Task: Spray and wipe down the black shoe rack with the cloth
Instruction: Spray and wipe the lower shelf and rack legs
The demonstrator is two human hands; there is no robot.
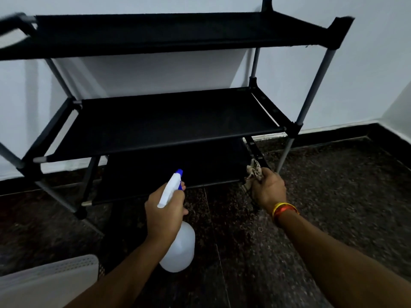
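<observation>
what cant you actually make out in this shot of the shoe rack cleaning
- Cloth: head view, mostly bunched inside the right hand; its size and pattern are unclear.
- Spray bottle: its neck and trigger are covered by the left hand; liquid level unreadable.
- Shoe rack: left end blurred and cut off by the frame edge.
- Bottom shelf: too dark to tell whether it is wet or dusty.

One head-worn wide-angle view looks forward and down from close above the floor [333, 207], facing the wall [367, 74]. The shoe rack [166, 121] fills the upper frame, near enough that both forearms reach it
</observation>
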